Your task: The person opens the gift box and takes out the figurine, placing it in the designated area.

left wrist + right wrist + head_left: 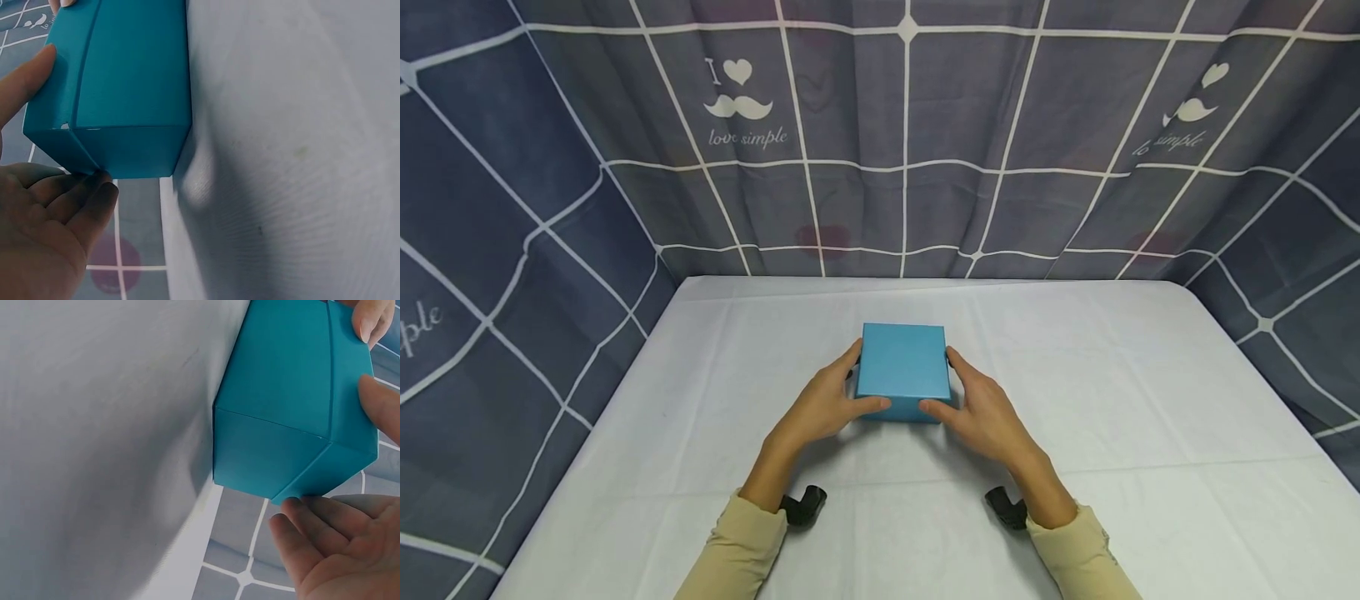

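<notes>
Left grip (827,404) and right grip (988,412) pinch the lid (352,375) of a square blue box (902,367) at its near corners, thumbs (872,406) on the front, fingertips (103,181) at the sides near the lid's lower edge. The box stands upright on the white-covered tabletop (1112,375). Taking hold looks done; the lid sits on its base (134,69), so any lifting or opening appears undone.

Hands (823,404) (987,410) flanking blue box (903,362), free room above
</notes>
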